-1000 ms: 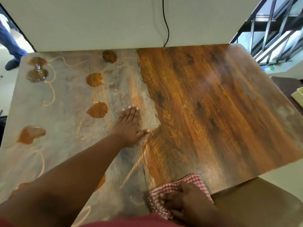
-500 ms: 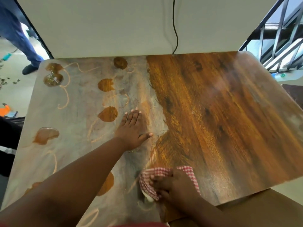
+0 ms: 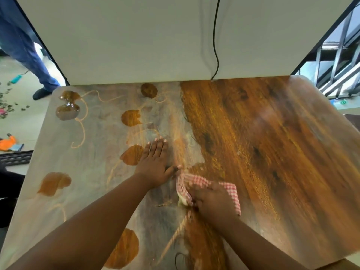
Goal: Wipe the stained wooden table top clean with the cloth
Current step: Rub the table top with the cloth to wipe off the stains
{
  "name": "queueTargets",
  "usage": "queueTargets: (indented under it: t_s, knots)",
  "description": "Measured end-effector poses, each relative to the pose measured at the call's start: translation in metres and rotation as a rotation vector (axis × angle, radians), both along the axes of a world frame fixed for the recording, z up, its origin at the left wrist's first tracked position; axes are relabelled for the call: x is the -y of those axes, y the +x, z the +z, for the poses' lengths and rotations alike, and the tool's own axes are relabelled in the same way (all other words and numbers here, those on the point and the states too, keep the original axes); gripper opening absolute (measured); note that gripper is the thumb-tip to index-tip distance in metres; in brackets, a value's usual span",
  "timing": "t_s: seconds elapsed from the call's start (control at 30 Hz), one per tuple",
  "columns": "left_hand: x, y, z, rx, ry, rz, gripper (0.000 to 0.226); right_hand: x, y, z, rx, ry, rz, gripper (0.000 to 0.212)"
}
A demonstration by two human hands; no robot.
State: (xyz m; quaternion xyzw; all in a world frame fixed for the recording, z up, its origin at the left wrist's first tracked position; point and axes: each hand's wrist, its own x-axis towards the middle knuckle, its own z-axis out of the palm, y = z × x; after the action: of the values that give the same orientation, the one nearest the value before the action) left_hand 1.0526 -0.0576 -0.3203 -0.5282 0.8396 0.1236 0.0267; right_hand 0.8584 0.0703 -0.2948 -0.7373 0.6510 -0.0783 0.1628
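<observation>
Pressing the red-checked cloth (image 3: 229,189) under my curled right hand (image 3: 212,203), left hand (image 3: 153,166) flat on the wooden worktop (image 3: 272,143), I risk smearing the brown puddles (image 3: 132,154) sideways.

Table top (image 3: 272,152): wood, strong brown grain, glossy on the right half of frame. Left half dulled by a grey matt film with wet, shiny brown puddles (image 3: 67,112) and thin tan smear lines. Cloth (image 3: 229,191): woven fabric, red-and-white check, crumpled, soft. Backboard (image 3: 136,36) at top: smooth, matt, off-white. Cable (image 3: 215,36) on it: black, smooth sheath. Railing (image 3: 339,55) upper right: dark metal bars.
</observation>
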Motion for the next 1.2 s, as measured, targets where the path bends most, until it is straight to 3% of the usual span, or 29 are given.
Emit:
queueTargets:
  t_s: [0.07, 0.13, 0.2, 0.3, 0.4, 0.53, 0.63, 0.8, 0.97, 1.1, 1.2]
  knots:
    - [0.005, -0.003, -0.001, -0.02, -0.009, -0.006, 0.11, -0.025, -0.016, 0.009, 0.088, 0.0, -0.023, 0.042]
    - [0.011, -0.005, -0.003, -0.035, -0.022, -0.006, 0.109, -0.013, -0.038, 0.014, 0.005, 0.02, -0.096, 0.044]
    - [0.017, -0.006, -0.003, -0.032, -0.02, -0.013, 0.108, 0.029, -0.049, 0.014, -0.072, 0.056, -0.213, 0.039]
    - [0.026, -0.007, -0.004, -0.034, -0.014, 0.023, 0.107, 0.098, -0.032, 0.002, -0.026, 0.08, -0.299, 0.04]
    - [0.033, -0.007, -0.004, -0.038, -0.012, 0.056, 0.104, 0.11, -0.004, -0.003, -0.062, 0.007, -0.211, 0.04]
    - [0.037, -0.005, -0.003, -0.039, 0.002, 0.061, 0.106, 0.043, -0.007, -0.013, -0.051, 0.04, 0.03, 0.04]
    - [0.037, -0.003, -0.002, -0.039, -0.006, 0.05, 0.107, 0.018, -0.034, -0.004, 0.034, 0.062, -0.08, 0.037]
    - [0.026, 0.001, 0.0, -0.015, -0.006, 0.037, 0.112, 0.085, -0.025, 0.0, -0.019, 0.131, -0.276, 0.034]
    - [0.011, 0.001, 0.006, 0.025, -0.021, 0.003, 0.106, 0.076, 0.008, -0.005, -0.086, 0.034, -0.11, 0.034]
    - [0.001, 0.006, 0.016, 0.038, -0.051, 0.016, 0.103, 0.033, -0.01, -0.005, -0.024, 0.043, -0.01, 0.035]
    - [-0.006, 0.01, 0.023, 0.037, -0.045, 0.04, 0.105, 0.033, -0.034, -0.005, -0.016, 0.093, -0.063, 0.035]
